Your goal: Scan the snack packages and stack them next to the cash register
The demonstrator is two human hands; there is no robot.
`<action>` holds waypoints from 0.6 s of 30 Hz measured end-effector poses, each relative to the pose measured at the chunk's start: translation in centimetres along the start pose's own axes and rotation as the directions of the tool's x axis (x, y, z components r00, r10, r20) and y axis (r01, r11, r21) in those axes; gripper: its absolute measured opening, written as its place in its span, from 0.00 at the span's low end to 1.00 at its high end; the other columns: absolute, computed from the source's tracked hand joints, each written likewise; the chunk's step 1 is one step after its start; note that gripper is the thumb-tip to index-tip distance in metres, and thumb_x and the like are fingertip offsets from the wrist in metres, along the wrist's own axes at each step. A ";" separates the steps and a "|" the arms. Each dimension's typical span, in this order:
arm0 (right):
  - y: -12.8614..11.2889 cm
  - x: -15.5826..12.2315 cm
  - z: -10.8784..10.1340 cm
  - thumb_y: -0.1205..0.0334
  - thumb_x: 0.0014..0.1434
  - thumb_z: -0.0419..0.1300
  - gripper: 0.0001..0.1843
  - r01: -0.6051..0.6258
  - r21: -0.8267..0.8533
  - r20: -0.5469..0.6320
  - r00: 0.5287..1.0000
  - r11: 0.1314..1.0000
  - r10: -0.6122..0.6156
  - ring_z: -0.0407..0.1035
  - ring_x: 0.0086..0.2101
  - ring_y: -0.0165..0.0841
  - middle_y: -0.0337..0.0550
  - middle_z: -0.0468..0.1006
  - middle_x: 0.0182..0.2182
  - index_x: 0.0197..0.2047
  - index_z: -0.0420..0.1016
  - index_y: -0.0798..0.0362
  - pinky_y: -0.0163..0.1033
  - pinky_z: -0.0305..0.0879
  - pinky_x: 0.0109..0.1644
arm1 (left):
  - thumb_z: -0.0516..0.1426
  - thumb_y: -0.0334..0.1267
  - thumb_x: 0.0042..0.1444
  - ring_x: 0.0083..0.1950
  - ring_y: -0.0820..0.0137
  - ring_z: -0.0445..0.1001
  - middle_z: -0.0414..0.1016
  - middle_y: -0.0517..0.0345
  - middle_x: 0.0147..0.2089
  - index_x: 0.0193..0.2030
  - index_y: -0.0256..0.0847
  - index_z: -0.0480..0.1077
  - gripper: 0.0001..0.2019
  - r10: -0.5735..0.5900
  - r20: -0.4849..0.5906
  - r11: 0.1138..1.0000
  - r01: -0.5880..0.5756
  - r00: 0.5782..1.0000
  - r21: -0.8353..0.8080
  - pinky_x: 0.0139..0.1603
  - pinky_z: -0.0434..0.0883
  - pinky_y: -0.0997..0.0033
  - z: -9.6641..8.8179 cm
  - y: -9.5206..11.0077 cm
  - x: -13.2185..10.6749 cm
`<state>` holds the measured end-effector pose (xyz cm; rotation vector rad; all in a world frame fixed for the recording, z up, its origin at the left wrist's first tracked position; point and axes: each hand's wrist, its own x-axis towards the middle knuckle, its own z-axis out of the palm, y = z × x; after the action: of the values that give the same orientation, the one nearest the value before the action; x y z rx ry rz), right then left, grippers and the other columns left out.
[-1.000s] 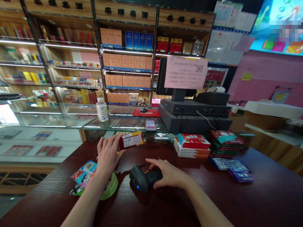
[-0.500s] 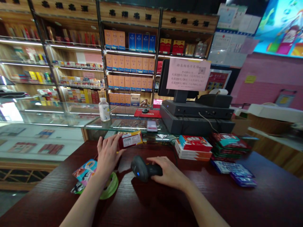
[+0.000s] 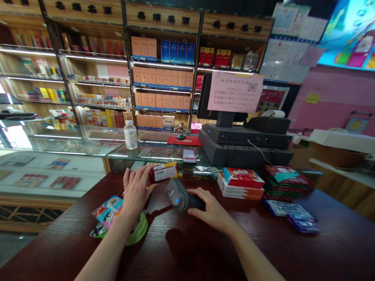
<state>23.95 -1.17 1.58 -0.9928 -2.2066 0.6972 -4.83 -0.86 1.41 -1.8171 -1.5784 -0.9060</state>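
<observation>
Gripping a small red-and-yellow box (image 3: 163, 173) against its curled fingers, the left hand (image 3: 136, 191) holds it up at the far edge of the dark wooden desk (image 3: 272, 249). The right hand (image 3: 209, 205), mostly closed, wraps the handle of a black barcode scanner (image 3: 177, 197), whose head tilts up just beside the box. Colourful packets (image 3: 108, 210) lie near the left hand; stacked cartons (image 3: 240, 183) sit farther right.

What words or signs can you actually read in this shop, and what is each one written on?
"名烟名酒": on the wooden shelf header, repeated along the shelves.
Pink paper notice: its lines are too small to read.
Red packet: its label is too small to read.
Yellow note: too blurred to read.
</observation>
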 end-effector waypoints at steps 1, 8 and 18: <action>0.1 0.0 0.0 0.58 0.57 0.68 0.26 -0.005 0.006 -0.002 1.000 1.000 0.005 0.67 0.52 0.42 0.43 0.76 0.52 0.59 0.72 0.45 0.46 0.61 0.57 | 0.63 0.40 0.58 0.59 0.54 0.69 0.73 0.47 0.60 0.68 0.43 0.60 0.32 -0.001 -0.003 1.000 0.001 1.000 -0.001 0.73 0.46 0.44 0.0 0.0 0.0; 0.3 0.0 0.1 0.58 0.57 0.68 0.26 0.001 0.033 -0.005 1.000 0.999 -0.001 0.67 0.52 0.42 0.43 0.75 0.52 0.58 0.72 0.46 0.46 0.60 0.57 | 0.63 0.40 0.58 0.60 0.54 0.70 0.73 0.48 0.60 0.68 0.44 0.59 0.32 -0.002 -0.014 1.000 0.002 1.000 -0.005 0.73 0.46 0.44 0.0 0.1 0.0; -0.1 0.0 -0.1 0.58 0.56 0.67 0.25 -0.020 0.042 -0.002 1.000 0.999 0.020 0.66 0.53 0.43 0.43 0.75 0.53 0.57 0.72 0.46 0.47 0.59 0.58 | 0.63 0.42 0.57 0.59 0.54 0.70 0.74 0.47 0.60 0.68 0.43 0.60 0.32 0.006 -0.023 1.000 -0.006 1.000 0.016 0.73 0.47 0.44 0.3 0.0 0.0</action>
<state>23.98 -1.18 1.68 -0.9954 -2.1736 0.7487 -4.83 -0.66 1.24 -1.7933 -1.5609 -0.9057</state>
